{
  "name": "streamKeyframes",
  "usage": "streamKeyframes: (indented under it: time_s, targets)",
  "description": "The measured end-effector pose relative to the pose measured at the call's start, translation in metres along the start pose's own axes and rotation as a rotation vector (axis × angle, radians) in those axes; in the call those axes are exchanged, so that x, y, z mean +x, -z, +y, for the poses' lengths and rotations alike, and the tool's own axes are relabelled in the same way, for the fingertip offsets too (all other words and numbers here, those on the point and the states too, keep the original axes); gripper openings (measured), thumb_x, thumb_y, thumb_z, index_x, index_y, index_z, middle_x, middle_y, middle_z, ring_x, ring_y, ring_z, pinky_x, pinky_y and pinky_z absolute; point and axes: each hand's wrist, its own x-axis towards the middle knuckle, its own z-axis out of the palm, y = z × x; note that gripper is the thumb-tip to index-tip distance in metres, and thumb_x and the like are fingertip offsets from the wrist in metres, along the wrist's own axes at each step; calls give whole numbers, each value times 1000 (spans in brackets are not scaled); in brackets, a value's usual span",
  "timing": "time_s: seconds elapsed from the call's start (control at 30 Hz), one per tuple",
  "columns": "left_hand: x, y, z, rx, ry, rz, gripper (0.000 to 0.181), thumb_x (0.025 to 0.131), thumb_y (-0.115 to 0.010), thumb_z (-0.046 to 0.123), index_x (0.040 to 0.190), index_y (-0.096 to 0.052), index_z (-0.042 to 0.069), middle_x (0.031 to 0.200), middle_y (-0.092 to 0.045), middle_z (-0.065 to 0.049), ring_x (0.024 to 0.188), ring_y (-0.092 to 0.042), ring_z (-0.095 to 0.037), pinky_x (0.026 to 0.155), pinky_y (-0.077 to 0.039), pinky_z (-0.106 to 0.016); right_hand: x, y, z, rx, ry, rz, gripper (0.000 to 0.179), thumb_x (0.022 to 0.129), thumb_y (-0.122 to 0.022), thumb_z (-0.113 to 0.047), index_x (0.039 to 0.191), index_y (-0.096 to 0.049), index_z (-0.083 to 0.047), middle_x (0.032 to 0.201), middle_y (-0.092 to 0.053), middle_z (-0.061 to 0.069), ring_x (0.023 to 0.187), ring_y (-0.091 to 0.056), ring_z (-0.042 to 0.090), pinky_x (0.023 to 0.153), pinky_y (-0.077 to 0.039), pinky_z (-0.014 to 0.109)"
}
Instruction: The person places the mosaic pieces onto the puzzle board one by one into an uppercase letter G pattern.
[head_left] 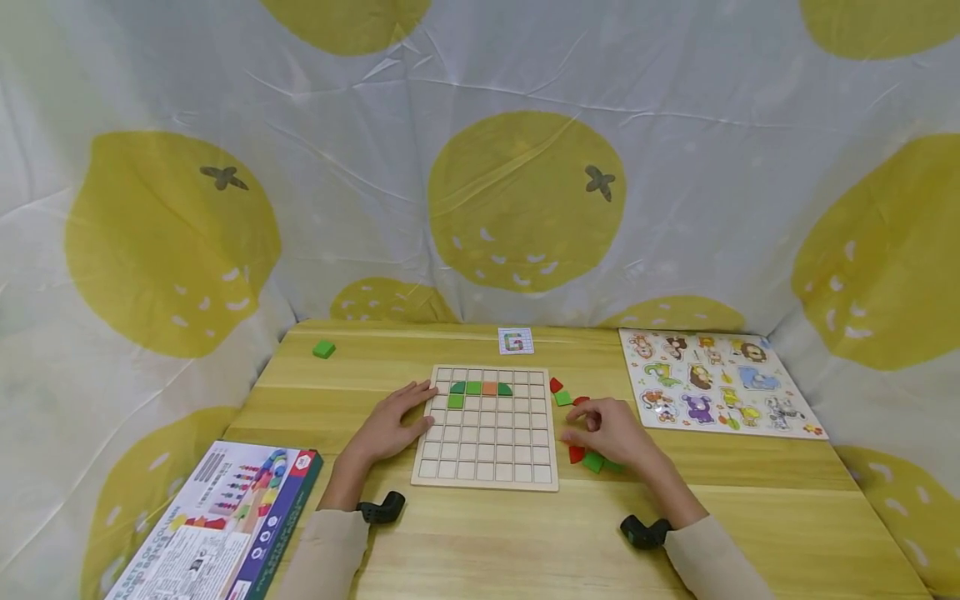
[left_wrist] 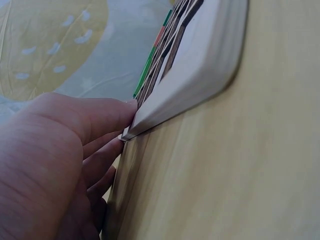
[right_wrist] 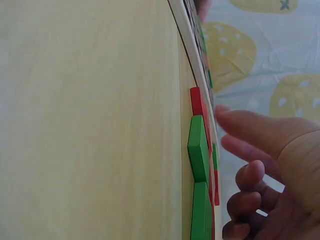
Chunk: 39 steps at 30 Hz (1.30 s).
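A wooden grid board (head_left: 480, 483) lies in the middle of the table. Several pieces sit in its upper cells: dark green rounded pieces, green squares (head_left: 455, 402) and an orange square (head_left: 490, 388). My left hand (head_left: 390, 425) rests at the board's left edge, thumb touching the rim in the left wrist view. Just right of the board, my right hand (head_left: 611, 431) hovers over loose red and green pieces. In the right wrist view its thumb and index finger are apart with nothing between them, the other fingers bent. Green blocks (right_wrist: 198, 150) and a red piece (right_wrist: 196, 101) lie beside it.
A small pattern card (head_left: 516, 341) lies behind the board. An animal picture puzzle (head_left: 720, 383) is at the back right, and a printed toy box (head_left: 225, 517) at the front left. One green block (head_left: 324, 349) sits at the back left. A lemon-print curtain hangs behind.
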Motion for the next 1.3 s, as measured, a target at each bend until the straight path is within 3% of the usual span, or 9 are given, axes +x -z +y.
streamKeyframes:
  time_s: [0.27,0.57,1.0,1.3]
  targets:
    - [-1,-1,-3,4,4,-1,54,103,-62,31,155,-50,19,167,-37,-4,158,-25,-37,122,-23,-67,-3,3,7,-6,18,-4,12,90,-81,-30,94,-82,-19,64,-49,-5,62,-44,10,57,-34,23]
    - [-1,0,-3,-1,4,-3,55,104,-62,32,155,-50,19,167,-36,-4,158,-24,-37,122,-22,-67,-3,5,10,-15,0,-12,25,85,-86,-27,104,-80,-12,65,-45,-3,63,-42,12,61,-34,25]
    - [-1,0,-2,2,-6,-9,55,104,-62,31,156,-49,18,167,-36,-5,158,-24,-37,123,-22,-67,-4,7,12,2,-6,-1,21,86,-85,-20,103,-81,-9,72,-50,0,70,-46,16,62,-37,25]
    - [-1,-1,-4,6,-13,-16,55,105,-60,30,157,-47,18,168,-34,-5,158,-23,-37,123,-21,-67,-2,5,9,5,-28,3,22,87,-85,-24,104,-81,-10,74,-51,1,72,-48,17,61,-37,25]
